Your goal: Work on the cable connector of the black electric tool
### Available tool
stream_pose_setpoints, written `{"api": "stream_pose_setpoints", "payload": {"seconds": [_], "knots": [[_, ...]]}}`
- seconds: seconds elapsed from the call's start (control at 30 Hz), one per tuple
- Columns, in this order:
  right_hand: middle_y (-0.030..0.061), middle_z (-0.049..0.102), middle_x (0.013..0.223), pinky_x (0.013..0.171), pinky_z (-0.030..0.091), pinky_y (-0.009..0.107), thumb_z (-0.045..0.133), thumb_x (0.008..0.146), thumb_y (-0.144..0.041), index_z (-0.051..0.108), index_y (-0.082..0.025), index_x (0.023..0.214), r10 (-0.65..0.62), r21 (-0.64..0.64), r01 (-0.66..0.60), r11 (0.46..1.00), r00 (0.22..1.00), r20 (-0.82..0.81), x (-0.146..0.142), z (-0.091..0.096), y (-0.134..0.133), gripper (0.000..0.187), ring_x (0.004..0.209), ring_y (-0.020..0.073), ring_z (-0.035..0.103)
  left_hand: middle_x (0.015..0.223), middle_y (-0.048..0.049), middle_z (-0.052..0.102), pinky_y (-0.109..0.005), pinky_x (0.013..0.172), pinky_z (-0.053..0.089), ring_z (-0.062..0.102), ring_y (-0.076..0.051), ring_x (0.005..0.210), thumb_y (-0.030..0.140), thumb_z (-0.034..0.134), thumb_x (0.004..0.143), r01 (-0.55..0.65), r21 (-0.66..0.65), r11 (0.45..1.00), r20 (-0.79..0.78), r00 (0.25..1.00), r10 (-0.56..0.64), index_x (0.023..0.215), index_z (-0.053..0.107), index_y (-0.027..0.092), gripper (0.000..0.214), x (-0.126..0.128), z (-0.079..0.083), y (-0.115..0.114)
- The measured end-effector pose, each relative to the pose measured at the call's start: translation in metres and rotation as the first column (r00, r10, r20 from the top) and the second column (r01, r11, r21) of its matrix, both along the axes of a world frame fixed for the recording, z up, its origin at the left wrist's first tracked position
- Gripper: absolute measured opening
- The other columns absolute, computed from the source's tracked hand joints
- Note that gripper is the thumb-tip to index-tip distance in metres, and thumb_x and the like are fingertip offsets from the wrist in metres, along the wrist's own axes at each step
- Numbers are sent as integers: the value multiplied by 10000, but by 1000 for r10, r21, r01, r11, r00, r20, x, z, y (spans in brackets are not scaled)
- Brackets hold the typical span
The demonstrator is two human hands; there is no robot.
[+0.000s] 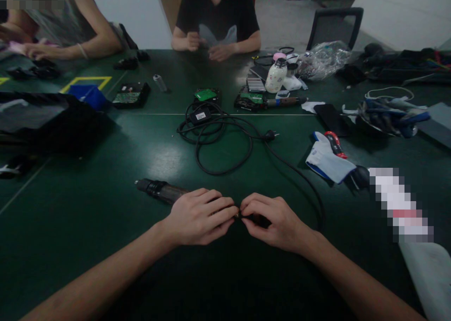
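A dark electric screwdriver (165, 191) lies on the green table, its tip pointing left. My left hand (202, 216) is wrapped over the screwdriver's rear half, hiding most of it. My right hand (276, 220) pinches a small black cable connector (243, 215) at the tool's back end, with fingertips of both hands nearly meeting there. Whether the connector is seated in the tool is hidden by the fingers. From near my right wrist a black power cable (310, 177) curves up to a loose coil with an adapter box (200, 115) and a mains plug (270, 135).
Opened devices with green boards (206, 94) stand beyond the coil, near another screwdriver (285, 102) and a bottle (276, 75). At right lie a work glove (329, 159) and red-handled tool (335, 144). A black bin (45, 123) stands left. Two people sit across the table.
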State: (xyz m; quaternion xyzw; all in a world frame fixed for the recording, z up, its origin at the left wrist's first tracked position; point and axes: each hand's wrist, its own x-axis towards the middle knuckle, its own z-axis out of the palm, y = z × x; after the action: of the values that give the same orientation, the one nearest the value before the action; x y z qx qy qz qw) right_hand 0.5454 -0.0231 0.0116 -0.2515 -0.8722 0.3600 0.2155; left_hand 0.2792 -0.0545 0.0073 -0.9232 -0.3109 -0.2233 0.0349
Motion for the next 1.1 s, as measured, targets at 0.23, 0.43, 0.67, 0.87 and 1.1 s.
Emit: {"api": "stream_pose_setpoints", "payload": {"seconds": [0.23, 0.43, 0.67, 0.87, 1.1], "knots": [[53, 687, 1118, 630, 494, 211, 623, 968, -136, 601, -206, 1059, 3, -15, -3, 1000, 1000, -4, 0, 1, 0, 116, 754, 109, 626, 1185, -28, 757, -325, 794, 547, 701, -183, 961, 350, 654, 985, 1, -3, 1000, -9, 1000, -1, 1220, 675, 209, 275, 0, 1, 0], [48, 683, 1113, 646, 501, 218, 626, 965, -140, 601, -206, 1068, -6, -30, 6, 1000, 1000, 1, 0, 1, 0, 125, 757, 111, 628, 1175, -13, 760, -327, 813, 540, 696, -175, 963, 344, 662, 994, -5, -10, 1000, -7, 1000, 5, 1186, 677, 218, 231, 0, 1, 0], [45, 682, 1107, 652, 500, 222, 632, 962, -141, 600, -206, 1065, -4, -24, 4, 1000, 1000, 4, 0, 0, 0, 125, 763, 113, 625, 1199, -14, 751, -332, 786, 529, 690, -188, 980, 348, 670, 980, 14, -5, 1000, 0, 1000, -14, 1261, 661, 223, 309, 0, 1, 1], [35, 676, 1097, 650, 497, 224, 639, 960, -141, 593, -211, 1065, -6, -23, 6, 1000, 1000, -5, 0, -1, -1, 135, 755, 111, 618, 1192, -7, 754, -337, 788, 524, 688, -184, 951, 363, 675, 986, -9, -12, 1000, -14, 1000, 9, 1218, 671, 209, 279, 0, 2, 0], [34, 674, 1096, 646, 499, 222, 640, 956, -136, 596, -211, 1068, -9, -23, 8, 1000, 1000, -11, -1, 1, 0, 142, 759, 112, 620, 1194, 2, 756, -326, 790, 517, 688, -170, 963, 348, 669, 1000, -12, -1, 1000, -19, 1000, 12, 1235, 672, 226, 265, 0, 1, 0]]}}
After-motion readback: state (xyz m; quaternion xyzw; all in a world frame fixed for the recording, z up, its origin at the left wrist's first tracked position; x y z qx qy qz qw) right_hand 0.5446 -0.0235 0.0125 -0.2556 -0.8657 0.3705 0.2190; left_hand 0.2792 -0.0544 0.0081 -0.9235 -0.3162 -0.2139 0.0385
